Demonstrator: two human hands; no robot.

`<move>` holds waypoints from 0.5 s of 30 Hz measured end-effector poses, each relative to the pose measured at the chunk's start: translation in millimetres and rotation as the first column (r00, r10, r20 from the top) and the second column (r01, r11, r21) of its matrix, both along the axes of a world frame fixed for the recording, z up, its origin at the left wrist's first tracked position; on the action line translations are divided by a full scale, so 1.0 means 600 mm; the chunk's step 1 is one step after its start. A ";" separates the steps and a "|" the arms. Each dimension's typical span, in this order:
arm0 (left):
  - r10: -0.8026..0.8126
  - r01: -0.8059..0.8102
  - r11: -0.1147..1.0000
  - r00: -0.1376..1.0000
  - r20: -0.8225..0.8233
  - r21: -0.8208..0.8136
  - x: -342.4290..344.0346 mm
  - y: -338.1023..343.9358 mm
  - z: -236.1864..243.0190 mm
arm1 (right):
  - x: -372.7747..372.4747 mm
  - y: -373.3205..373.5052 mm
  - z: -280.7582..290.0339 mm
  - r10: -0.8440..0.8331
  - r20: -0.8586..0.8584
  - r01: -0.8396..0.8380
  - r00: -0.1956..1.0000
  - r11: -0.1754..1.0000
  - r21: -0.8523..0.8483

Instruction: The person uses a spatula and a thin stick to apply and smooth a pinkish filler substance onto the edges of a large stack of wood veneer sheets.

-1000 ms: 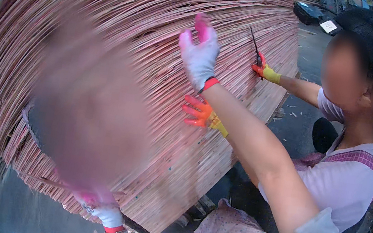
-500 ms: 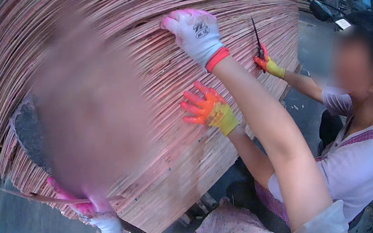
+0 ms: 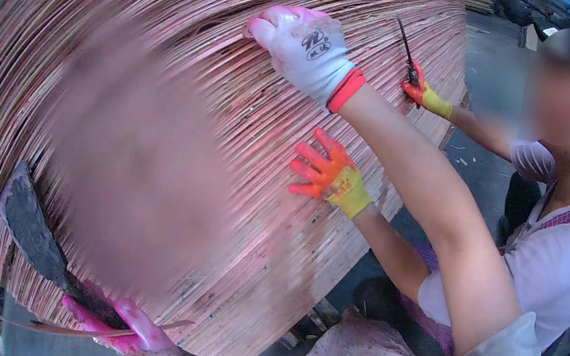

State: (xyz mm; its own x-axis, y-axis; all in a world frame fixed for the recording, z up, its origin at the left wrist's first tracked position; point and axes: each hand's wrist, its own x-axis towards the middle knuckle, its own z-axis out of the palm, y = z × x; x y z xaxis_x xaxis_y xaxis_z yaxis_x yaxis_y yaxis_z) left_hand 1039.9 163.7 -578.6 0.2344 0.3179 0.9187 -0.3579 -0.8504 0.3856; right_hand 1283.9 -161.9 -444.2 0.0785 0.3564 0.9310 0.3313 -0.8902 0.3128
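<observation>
Head view: veneer stack [image 3: 287, 260] fills left and middle. Right hand [image 3: 302, 46] at its far side, fingers curled against sheet edges; cannot tell whether sheet is pinched. Left hand [image 3: 144, 338], near left, loosely closed on handle of dark-bladed knife [image 3: 35, 224], thin strip [image 3: 52, 328] across palm. Step seems to be handling sheet edges; next move calls for blade clear of co-worker's spread hand [image 3: 330, 174], right of centre.

A dark printed mark [image 3: 315, 44] stands on the back of the person's white-and-pink right glove [image 3: 292, 51]: a bold angular emblem above an oval outline enclosing small characters. The co-worker's orange-and-yellow glove [image 3: 330, 175] bears faint marking [image 3: 345, 185] near the cuff, too indistinct to read.
</observation>
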 end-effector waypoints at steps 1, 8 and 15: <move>0.007 -0.007 1.000 1.000 -0.002 0.016 -0.005 -0.005 0.004 | 0.001 0.000 0.002 0.007 -0.004 -0.007 1.000 1.000 0.001; -0.009 0.008 1.000 0.999 -0.041 -0.022 0.002 -0.009 0.003 | -0.005 0.023 0.000 -0.037 0.011 0.035 0.999 0.994 0.102; -0.124 0.102 0.967 0.989 0.086 0.232 0.010 0.017 -0.005 | -0.052 0.065 -0.007 0.239 -0.114 -0.173 0.964 0.894 0.413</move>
